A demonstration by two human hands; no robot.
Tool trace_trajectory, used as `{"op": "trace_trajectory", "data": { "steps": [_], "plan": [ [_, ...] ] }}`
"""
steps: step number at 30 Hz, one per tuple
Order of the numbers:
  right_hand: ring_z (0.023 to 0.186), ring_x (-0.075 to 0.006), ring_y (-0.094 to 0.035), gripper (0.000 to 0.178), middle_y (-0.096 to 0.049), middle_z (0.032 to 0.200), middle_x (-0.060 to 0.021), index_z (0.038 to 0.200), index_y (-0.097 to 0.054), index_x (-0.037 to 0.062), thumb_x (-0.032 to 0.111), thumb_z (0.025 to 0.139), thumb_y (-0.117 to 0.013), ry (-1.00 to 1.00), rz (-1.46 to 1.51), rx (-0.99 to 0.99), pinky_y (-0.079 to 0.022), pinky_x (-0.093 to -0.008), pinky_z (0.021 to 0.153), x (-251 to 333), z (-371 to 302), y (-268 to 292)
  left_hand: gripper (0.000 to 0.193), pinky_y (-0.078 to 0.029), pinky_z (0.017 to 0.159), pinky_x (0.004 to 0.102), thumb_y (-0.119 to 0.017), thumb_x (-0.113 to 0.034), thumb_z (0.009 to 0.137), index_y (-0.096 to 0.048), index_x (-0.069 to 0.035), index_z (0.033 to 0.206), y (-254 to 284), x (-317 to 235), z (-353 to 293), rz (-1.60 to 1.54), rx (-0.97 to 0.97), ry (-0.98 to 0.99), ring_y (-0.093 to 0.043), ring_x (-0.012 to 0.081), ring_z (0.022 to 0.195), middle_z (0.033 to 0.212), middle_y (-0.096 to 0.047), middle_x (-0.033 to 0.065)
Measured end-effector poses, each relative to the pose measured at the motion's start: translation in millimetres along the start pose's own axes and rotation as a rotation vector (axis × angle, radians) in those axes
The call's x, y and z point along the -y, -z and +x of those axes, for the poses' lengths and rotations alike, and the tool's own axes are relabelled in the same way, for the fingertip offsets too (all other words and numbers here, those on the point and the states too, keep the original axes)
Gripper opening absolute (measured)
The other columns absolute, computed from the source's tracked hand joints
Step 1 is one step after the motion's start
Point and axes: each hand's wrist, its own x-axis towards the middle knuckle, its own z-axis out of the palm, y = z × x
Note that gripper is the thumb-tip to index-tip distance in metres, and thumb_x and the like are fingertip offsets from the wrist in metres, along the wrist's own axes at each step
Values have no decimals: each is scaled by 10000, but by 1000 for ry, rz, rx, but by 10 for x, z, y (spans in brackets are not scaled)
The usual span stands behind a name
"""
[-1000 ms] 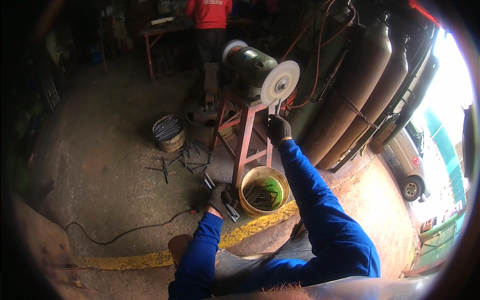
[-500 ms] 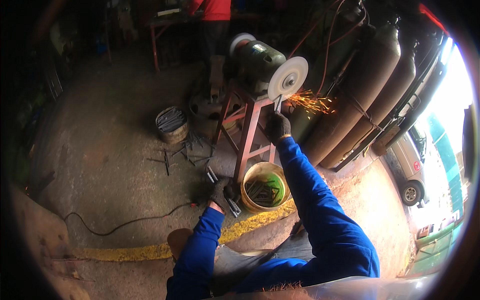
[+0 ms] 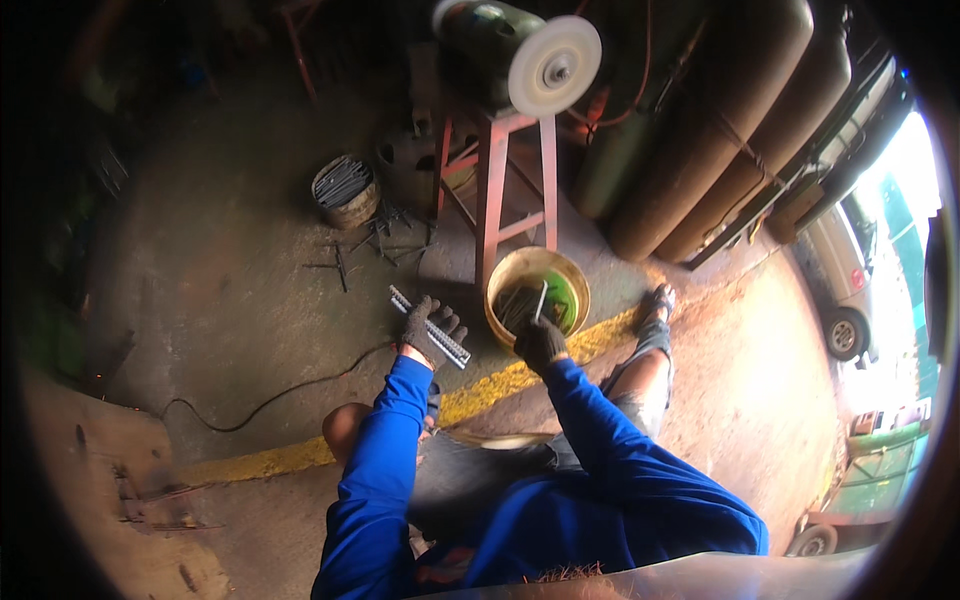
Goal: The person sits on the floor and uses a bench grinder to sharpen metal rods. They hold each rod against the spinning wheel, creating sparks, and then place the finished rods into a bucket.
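My left hand (image 3: pixel 430 329), in a dark knit glove, supports a small bundle of short ribbed steel rods (image 3: pixel 447 346) across its palm; the thumb lies over them and the fingertips stick out. My gloved right hand (image 3: pixel 541 343) is closed on one short steel rod (image 3: pixel 542 300), which points up over the near rim of a pale bucket (image 3: pixel 497 275). Inside the bucket lie many dark rods, with a green patch on its inner wall. Beyond it, a bench grinder (image 3: pixel 500 55) with a pale round wheel (image 3: pixel 556 66) is mounted on a red metal stand (image 3: pixel 491 190).
A second bucket (image 3: pixel 350 212) full of rods stands further left, with loose rods (image 3: pixel 385 235) scattered beside it. Tall gas cylinders (image 3: pixel 720 130) lean at the right. A dark cable (image 3: pixel 270 408) crosses the floor near a yellow line (image 3: pixel 480 392).
My right hand has come down from the grinder wheel to the bucket with a rod. The sparks are gone. My left hand has turned palm up under its rods. The view has tilted down.
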Motion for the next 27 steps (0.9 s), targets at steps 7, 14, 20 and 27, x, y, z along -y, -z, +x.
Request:
{"op": "trace_trajectory", "data": {
  "steps": [7, 14, 20, 27],
  "plan": [
    [565, -203, -472, 168, -469, 632, -22, 746, -532, 165, 315, 820, -548, -553, 1548, -18, -375, -327, 488, 120, -794, -493, 263, -455, 729, 531, -651, -437, 822, -581, -187, 865, 43, 402, -77, 142, -160, 49, -541, 247, 668, 685, -559, 6],
    [384, -88, -253, 358, -326, 553, 73, 864, -510, 164, 517, 913, -471, -990, 2454, -107, -214, -239, 354, 228, -45, 905, 220, -438, 645, 376, -657, -350, 831, -582, -164, 740, -344, 547, -353, 123, -225, 35, -346, 132, 479, 481, -345, -54],
    [401, -101, -289, 366, -325, 525, 66, 772, -502, 199, 537, 907, -468, -992, 2375, -237, -228, -258, 372, 27, -229, 1138, 252, -464, 758, 453, -643, -362, 841, -552, -174, 699, -638, 563, -479, 64, 7, 86, -430, 164, 569, 563, -405, -37],
    [601, -139, -467, 377, -503, 683, -33, 863, -559, 99, 471, 910, -512, -333, 1001, -590, -422, -283, 558, -194, 64, 994, 314, -462, 699, 451, -612, -349, 858, -450, -198, 635, -648, 453, -487, 244, 272, 107, -420, 164, 543, 556, -385, -13]
  ]
}}
